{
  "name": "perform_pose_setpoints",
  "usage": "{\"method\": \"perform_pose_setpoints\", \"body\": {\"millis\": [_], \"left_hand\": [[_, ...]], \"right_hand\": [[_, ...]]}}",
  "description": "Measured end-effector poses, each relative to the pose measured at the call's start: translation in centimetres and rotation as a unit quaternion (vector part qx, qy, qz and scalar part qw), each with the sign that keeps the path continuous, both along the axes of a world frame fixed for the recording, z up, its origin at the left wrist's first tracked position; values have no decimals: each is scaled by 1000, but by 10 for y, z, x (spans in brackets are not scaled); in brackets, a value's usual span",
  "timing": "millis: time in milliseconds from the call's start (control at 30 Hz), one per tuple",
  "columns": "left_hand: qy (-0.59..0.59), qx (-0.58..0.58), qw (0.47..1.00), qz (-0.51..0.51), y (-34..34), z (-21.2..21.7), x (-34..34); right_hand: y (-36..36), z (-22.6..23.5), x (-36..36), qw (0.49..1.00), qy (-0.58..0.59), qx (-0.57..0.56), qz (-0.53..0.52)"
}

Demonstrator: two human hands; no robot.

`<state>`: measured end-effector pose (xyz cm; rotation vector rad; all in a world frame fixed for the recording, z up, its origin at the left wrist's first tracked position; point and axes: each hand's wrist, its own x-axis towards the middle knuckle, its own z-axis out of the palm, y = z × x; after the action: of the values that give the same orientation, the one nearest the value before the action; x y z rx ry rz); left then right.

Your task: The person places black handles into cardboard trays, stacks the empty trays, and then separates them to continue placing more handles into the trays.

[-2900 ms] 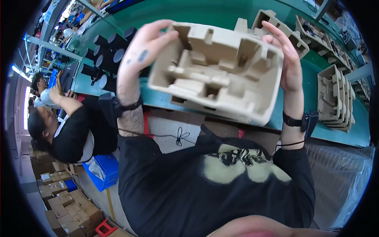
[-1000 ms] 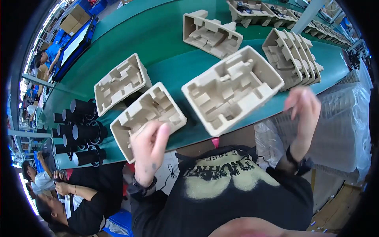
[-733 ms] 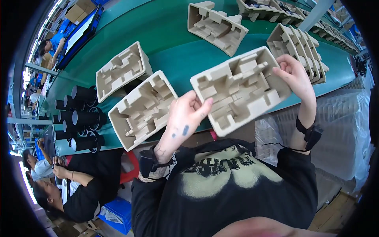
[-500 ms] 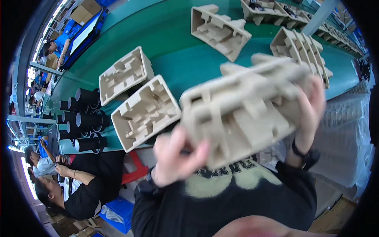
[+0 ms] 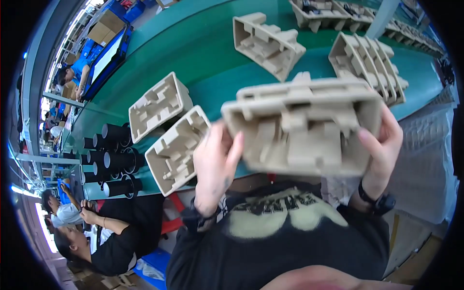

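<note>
Between both my hands, above the near edge of the green table (image 5: 208,77), is a beige moulded-pulp tray (image 5: 314,152), its hollow, ribbed inside facing me. A second rim shows along its far edge; I cannot tell whether another tray is nested behind. My left hand (image 5: 212,162) grips its left end, thumb in front and fingers partly hidden. At the right end, my right hand (image 5: 386,145) has its thumb over the inner wall and its other fingers behind. Two more pulp trays, an upper one (image 5: 183,99) and a lower one (image 5: 157,166), lie left of my left hand.
Black cylinders (image 5: 118,162) with pale round ends stand grouped at the left. Beyond are a single tray (image 5: 266,43), a stack of trays (image 5: 367,67) and a tray row (image 5: 321,12) holding dark items. Plastic-wrapped goods (image 5: 425,154) stand right. A co-worker (image 5: 111,241) sits left.
The held tray has turned from a slant to nearly level, its hollow side now more toward me. My left hand has moved up slightly. The view has shifted a little.
</note>
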<state>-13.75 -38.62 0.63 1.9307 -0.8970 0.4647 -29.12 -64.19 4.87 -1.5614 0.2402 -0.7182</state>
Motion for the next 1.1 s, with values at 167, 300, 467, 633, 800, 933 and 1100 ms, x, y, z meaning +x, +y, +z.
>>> {"method": "perform_pose_setpoints", "body": {"millis": [167, 300, 467, 633, 800, 933, 1100], "left_hand": [[38, -61, 976, -207, -34, 18, -12], [246, 99, 944, -195, -35, 37, -26], [180, 17, 980, -77, -27, 1, -18], [212, 1, 968, -135, -45, 4, -14], [310, -51, 935, -162, -37, 32, -24], [359, -142, 905, -177, -22, 41, -47], [387, -191, 877, -212, -18, 32, -43]], "right_hand": [[30, 6, 24, 943, 98, -144, 284], [27, 9, 29, 871, 19, -360, 334], [9, -6, 28, 785, 126, -599, 98], [-10, -10, 54, 778, 89, -613, 108], [9, 24, 32, 750, 104, -646, 93], [15, 41, 20, 759, 75, -640, 94], [8, 48, 3, 743, 114, -653, 92]]}}
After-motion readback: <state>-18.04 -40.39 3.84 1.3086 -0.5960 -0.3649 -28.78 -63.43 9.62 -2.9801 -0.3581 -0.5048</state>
